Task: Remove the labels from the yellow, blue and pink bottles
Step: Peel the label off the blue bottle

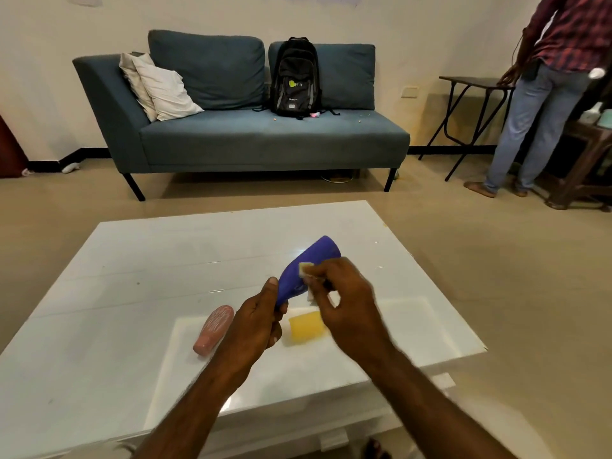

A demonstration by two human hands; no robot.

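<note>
My left hand [256, 321] grips the lower end of the blue bottle [309, 265], which tilts up and away to the right above the white table [132, 293]. On its side, my right hand [344, 298] pinches a pale label [306, 270] that is partly lifted off the bottle. The pink bottle [214, 329] lies on the table left of my left hand. The yellow bottle [305, 326] lies between my two hands, partly hidden behind them.
Beyond the table stands a blue sofa [251, 137] with cushions and a black backpack [295, 77]. A person in jeans [543, 104] stands at the far right beside a small folding table [477, 84] and a wooden stand.
</note>
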